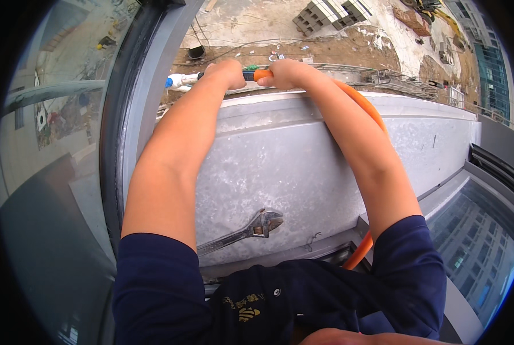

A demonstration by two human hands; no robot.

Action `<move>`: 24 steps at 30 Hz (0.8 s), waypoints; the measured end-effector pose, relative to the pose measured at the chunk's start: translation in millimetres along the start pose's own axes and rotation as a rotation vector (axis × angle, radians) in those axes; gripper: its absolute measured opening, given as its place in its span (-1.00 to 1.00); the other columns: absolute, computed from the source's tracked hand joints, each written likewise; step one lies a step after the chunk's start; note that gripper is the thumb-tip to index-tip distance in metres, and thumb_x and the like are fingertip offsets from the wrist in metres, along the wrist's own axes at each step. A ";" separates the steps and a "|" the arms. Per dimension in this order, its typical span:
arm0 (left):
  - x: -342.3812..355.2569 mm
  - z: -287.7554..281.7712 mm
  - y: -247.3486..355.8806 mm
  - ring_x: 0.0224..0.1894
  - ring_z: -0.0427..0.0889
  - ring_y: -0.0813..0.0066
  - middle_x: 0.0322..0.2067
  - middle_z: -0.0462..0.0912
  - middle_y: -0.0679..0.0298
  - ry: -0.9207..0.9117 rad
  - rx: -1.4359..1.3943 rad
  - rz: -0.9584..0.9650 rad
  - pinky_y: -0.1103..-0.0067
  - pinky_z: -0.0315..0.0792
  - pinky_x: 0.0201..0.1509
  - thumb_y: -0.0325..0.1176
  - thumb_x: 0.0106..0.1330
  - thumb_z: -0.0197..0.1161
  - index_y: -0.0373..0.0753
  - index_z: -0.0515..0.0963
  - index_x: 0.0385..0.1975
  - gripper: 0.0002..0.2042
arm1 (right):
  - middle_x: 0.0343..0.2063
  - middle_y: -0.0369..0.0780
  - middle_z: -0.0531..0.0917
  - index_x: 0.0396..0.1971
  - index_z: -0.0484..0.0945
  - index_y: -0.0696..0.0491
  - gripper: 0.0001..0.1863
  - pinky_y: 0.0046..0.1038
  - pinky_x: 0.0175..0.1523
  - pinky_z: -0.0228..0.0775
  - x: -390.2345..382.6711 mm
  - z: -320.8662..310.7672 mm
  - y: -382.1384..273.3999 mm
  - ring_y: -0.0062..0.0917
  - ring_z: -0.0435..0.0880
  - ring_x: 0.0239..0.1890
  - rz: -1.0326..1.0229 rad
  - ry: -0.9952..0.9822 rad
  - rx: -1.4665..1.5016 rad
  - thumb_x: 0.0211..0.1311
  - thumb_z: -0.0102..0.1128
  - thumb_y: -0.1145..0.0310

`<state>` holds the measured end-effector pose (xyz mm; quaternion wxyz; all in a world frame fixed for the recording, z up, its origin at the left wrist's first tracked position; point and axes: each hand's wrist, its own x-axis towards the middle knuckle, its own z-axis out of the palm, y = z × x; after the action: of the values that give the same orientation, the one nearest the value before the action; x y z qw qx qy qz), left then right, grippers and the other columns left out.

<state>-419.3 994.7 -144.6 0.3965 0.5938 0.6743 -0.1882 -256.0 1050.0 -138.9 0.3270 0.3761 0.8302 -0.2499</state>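
Head view. Both forearms extend forward over a grey concrete ledge (280, 155) to its far edge.

Left hand (225, 73): fingers curled shut around a slim tool whose white and blue tip (175, 80) projects to the left of the fist, toward the dark window frame (131, 109). A short dark section of the tool shows between the two hands.

Right hand (285, 72): fingers closed around the end of an orange hose (360, 99), just to the right of the left hand, with a small gap between the two fists. The orange end shows at the thumb side of this hand. From the fingers the hose runs along the far side of the right forearm, passes behind it, and reappears near the elbow at the lower edge of the ledge.

An adjustable wrench (248, 229) lies flat on the ledge, well back from both hands, between the two elbows, jaw end pointing right. It is not touched.

Beyond the fingers, far below, lie bare ground and a stack of concrete blocks (326, 14). Dark blue sleeves (159, 282) cover both upper arms.
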 end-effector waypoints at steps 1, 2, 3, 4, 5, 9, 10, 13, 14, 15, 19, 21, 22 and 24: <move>1.0 0.1 1.0 0.04 0.64 0.27 -0.04 0.68 0.17 -0.004 -0.001 -0.001 0.39 0.42 0.15 -0.23 0.16 0.27 -0.20 0.63 -0.05 -0.64 | -0.26 -0.15 0.72 -0.18 0.67 0.07 -0.43 -0.33 -0.08 0.52 6.5 -1.2 -2.8 -0.29 0.71 -0.16 0.037 -0.121 0.008 0.24 0.15 -0.20; 1.9 2.3 -1.4 0.04 0.64 0.27 -0.04 0.68 0.17 -0.010 -0.009 -0.011 0.39 0.43 0.14 -0.21 0.16 0.28 -0.20 0.63 -0.05 -0.63 | -0.24 -0.15 0.72 -0.17 0.68 0.07 -0.48 -0.33 -0.07 0.52 3.5 -4.2 -13.0 -0.30 0.71 -0.14 0.012 -0.094 -0.017 0.23 0.18 -0.13; 2.4 2.9 -2.4 0.04 0.64 0.28 -0.04 0.68 0.18 -0.013 -0.015 -0.016 0.39 0.43 0.14 -0.18 0.15 0.29 -0.21 0.63 -0.05 -0.62 | -0.22 -0.16 0.72 -0.17 0.68 0.06 -0.53 -0.34 -0.05 0.53 -9.1 -12.4 -26.3 -0.30 0.71 -0.12 -0.007 -0.065 -0.041 0.22 0.21 -0.07; 2.5 3.8 -3.5 0.04 0.64 0.28 -0.04 0.68 0.19 -0.023 -0.006 -0.011 0.39 0.44 0.13 -0.18 0.15 0.30 -0.20 0.63 -0.05 -0.61 | -0.20 -0.16 0.72 -0.17 0.69 0.06 -0.58 -0.34 -0.03 0.53 -13.6 -17.0 -36.9 -0.30 0.71 -0.10 -0.027 -0.035 -0.066 0.21 0.24 0.00; 2.6 4.1 -2.3 0.04 0.64 0.28 -0.04 0.68 0.19 -0.032 0.007 -0.001 0.39 0.44 0.13 -0.17 0.15 0.30 -0.20 0.63 -0.05 -0.61 | -0.26 -0.12 0.73 -0.22 0.68 0.08 -0.64 -0.27 -0.06 0.56 -7.9 -8.7 -45.9 -0.26 0.72 -0.18 0.033 0.040 -0.101 0.09 0.33 0.12; 4.6 -1.4 -2.7 0.04 0.64 0.28 -0.03 0.67 0.19 -0.037 -0.029 -0.024 0.40 0.44 0.13 -0.17 0.16 0.31 -0.19 0.63 -0.04 -0.61 | -0.19 -0.20 0.73 -0.20 0.71 0.02 -0.74 -0.35 -0.07 0.58 3.3 -8.7 -44.6 -0.33 0.73 -0.12 0.070 0.081 -0.127 0.11 0.22 0.32; 4.0 0.7 -3.5 0.04 0.64 0.28 -0.03 0.67 0.19 -0.024 -0.015 -0.019 0.40 0.43 0.13 -0.18 0.16 0.31 -0.19 0.63 -0.04 -0.62 | -0.19 -0.19 0.73 -0.21 0.71 0.02 -0.74 -0.34 -0.07 0.58 4.0 -8.0 -45.6 -0.33 0.73 -0.12 0.067 0.076 -0.128 0.10 0.21 0.34; -1.2 3.1 -3.2 0.05 0.64 0.26 -0.03 0.67 0.17 0.013 -0.018 -0.021 0.39 0.40 0.16 -0.24 0.18 0.28 -0.19 0.64 -0.05 -0.66 | -0.20 -0.15 0.73 -0.24 0.71 0.06 -0.71 -0.29 -0.06 0.57 9.8 -9.5 -44.4 -0.30 0.73 -0.13 0.077 0.032 -0.054 0.01 0.18 0.38; -2.4 3.2 -3.6 0.05 0.64 0.26 -0.03 0.67 0.16 0.007 -0.019 -0.016 0.39 0.40 0.16 -0.25 0.18 0.28 -0.19 0.64 -0.05 -0.66 | -0.23 -0.14 0.73 -0.24 0.70 0.08 -0.71 -0.30 -0.08 0.57 11.5 -10.2 -45.0 -0.30 0.73 -0.15 0.083 -0.002 -0.028 -0.01 0.21 0.36; -2.4 3.7 -4.8 0.05 0.63 0.25 -0.03 0.67 0.15 0.000 -0.020 -0.011 0.39 0.40 0.17 -0.26 0.18 0.27 -0.19 0.64 -0.05 -0.66 | -0.26 -0.13 0.73 -0.25 0.69 0.10 -0.69 -0.30 -0.10 0.57 12.9 -11.2 -46.1 -0.31 0.73 -0.17 0.090 -0.037 -0.002 -0.04 0.23 0.34; -1.1 6.4 -2.7 0.04 0.64 0.23 -0.05 0.68 0.13 -0.004 0.001 -0.006 0.39 0.46 0.12 -0.29 0.18 0.26 -0.21 0.64 -0.08 -0.68 | -0.62 -0.16 0.56 -0.50 0.60 0.12 -0.74 -0.33 -0.50 0.30 40.2 1.8 -23.7 -0.40 0.48 -0.62 0.120 -0.314 0.333 -0.17 0.40 0.27; -0.4 6.6 -1.9 0.02 0.65 0.23 -0.06 0.68 0.13 0.000 0.004 -0.006 0.40 0.48 0.09 -0.29 0.17 0.27 -0.22 0.64 -0.09 -0.69 | -0.73 -0.27 0.40 -0.65 0.48 0.04 -0.74 -0.41 -0.60 0.03 41.8 6.7 -20.7 -0.51 0.24 -0.74 0.139 -0.408 0.531 -0.17 0.43 0.30; 1.0 6.8 -2.1 0.02 0.65 0.23 -0.06 0.68 0.13 0.002 0.005 -0.002 0.41 0.49 0.08 -0.29 0.17 0.28 -0.22 0.64 -0.09 -0.69 | -0.73 -0.28 0.40 -0.65 0.47 0.04 -0.73 -0.41 -0.60 0.03 43.1 7.6 -18.1 -0.52 0.23 -0.74 0.136 -0.441 0.544 -0.17 0.44 0.29; 1.5 6.3 -2.7 0.01 0.66 0.22 -0.07 0.68 0.13 -0.005 0.024 0.006 0.41 0.50 0.07 -0.29 0.16 0.29 -0.22 0.64 -0.09 -0.68 | -0.73 -0.30 0.40 -0.66 0.46 0.04 -0.71 -0.43 -0.60 0.02 45.2 1.4 -14.3 -0.55 0.23 -0.74 0.128 -0.500 0.576 -0.18 0.46 0.28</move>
<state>-419.8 990.5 -150.2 0.3916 0.6000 0.6693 -0.1966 -289.5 1061.4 -170.4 0.4153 0.4309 0.5954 -0.5360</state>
